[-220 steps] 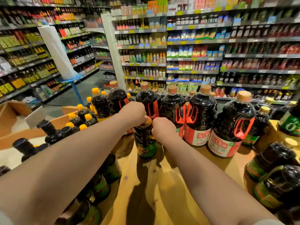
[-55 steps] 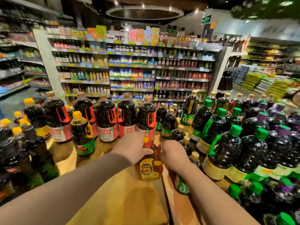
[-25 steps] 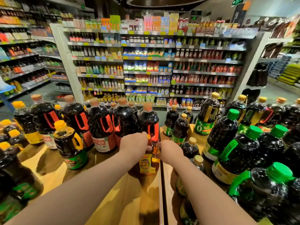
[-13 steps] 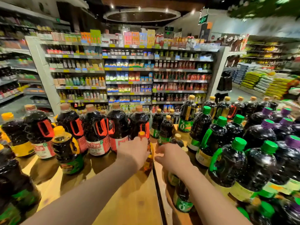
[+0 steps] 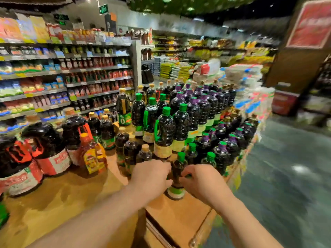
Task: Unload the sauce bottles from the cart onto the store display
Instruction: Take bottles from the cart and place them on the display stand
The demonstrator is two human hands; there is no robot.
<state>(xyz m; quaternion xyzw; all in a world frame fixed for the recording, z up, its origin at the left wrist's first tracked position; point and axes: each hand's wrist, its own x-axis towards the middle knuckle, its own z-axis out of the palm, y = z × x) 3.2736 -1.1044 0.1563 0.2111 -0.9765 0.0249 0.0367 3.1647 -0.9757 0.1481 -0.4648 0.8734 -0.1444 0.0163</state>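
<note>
On wooden display [image 5: 180,217] — both hands around green-capped dark sauce bottle [image 5: 177,173].

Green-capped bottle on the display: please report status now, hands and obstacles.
Left hand and right hand both grip the small green-capped bottle. It stands upright on the wooden display. Taller green-capped bottles crowd close behind.

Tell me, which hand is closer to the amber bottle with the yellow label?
Left. The left hand is to the right of the amber bottle, apart from it. The right hand lies farther right, beyond the green-capped bottle both hands flank.
</note>
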